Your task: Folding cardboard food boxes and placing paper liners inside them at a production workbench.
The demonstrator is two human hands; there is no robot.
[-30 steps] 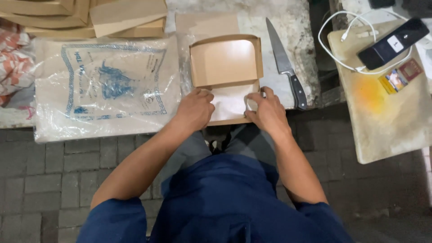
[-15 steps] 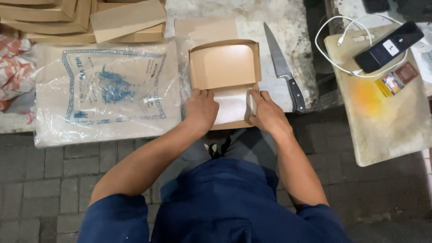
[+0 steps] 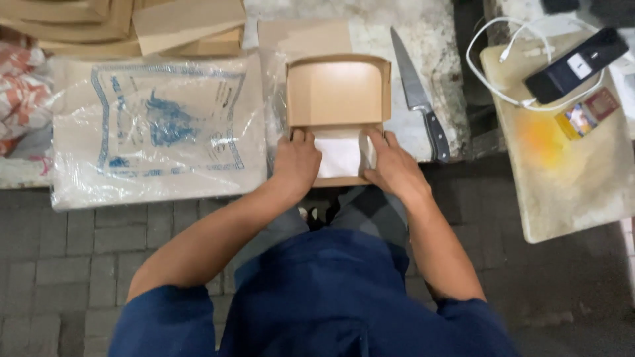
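Observation:
A brown cardboard food box [image 3: 336, 92] lies open at the front edge of a stone counter [image 3: 433, 39], its lid standing up at the back. A white paper liner [image 3: 338, 157] covers its bottom. My left hand [image 3: 297, 165] grips the box's left wall, fingers curled over the rim. My right hand [image 3: 391, 166] holds the right wall, with the thumb pressing the liner's edge inside.
A large kitchen knife [image 3: 418, 96] lies just right of the box. A clear plastic bag of printed paper sheets [image 3: 159, 129] lies to the left, flat cardboard boxes [image 3: 132, 26] behind it. On a wooden board [image 3: 569, 172] at right rest a phone [image 3: 574, 65], a white cable [image 3: 503, 66] and a small packet [image 3: 585, 114].
Both hands have slid slightly forward along the box walls. The view has shifted a little; the box stays in the same place.

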